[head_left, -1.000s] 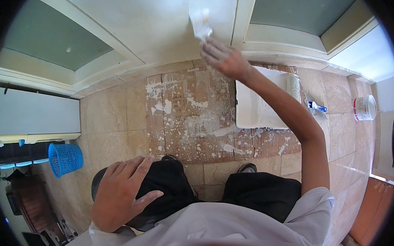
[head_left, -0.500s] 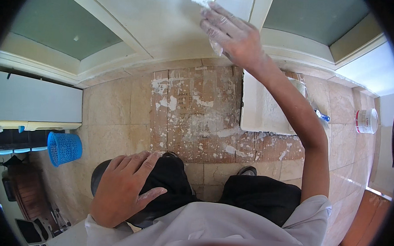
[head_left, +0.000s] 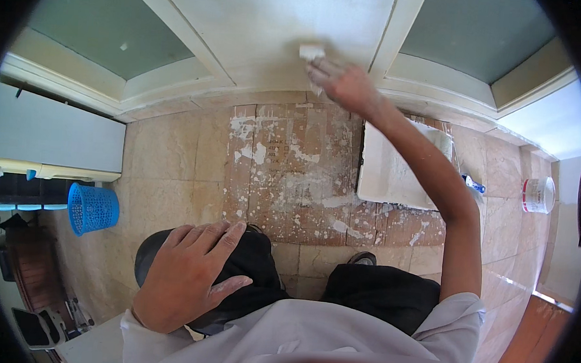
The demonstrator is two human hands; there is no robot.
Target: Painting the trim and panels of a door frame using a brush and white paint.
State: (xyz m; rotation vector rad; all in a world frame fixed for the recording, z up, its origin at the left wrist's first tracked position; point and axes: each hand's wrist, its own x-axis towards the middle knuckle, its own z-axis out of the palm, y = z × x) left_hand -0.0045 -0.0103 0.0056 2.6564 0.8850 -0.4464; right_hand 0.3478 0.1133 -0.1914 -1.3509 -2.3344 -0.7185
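Observation:
My right hand (head_left: 343,86) is closed on a small white wad (head_left: 312,52) and presses it against the lower part of a pale door panel (head_left: 272,23). White dust coats the fingers, and motion smears both hand and wad, so the wad's material cannot be made out. Another bit of it pokes out below the fingers. My left hand (head_left: 190,271) lies palm down on my left knee, fingers stretched out and thumb apart, holding nothing. Its fingertips also carry white marks.
Paint-spattered cardboard (head_left: 290,188) covers the tiles below the panel. On its right side lies a white tray (head_left: 389,180), partly behind my right forearm. A blue-handled tool (head_left: 474,184), a white bucket (head_left: 538,196) and, at left, a blue basket (head_left: 93,209) stand around.
My right hand has come down the panel with the white wad, nearer to its bottom edge. My left hand stays on the knee.

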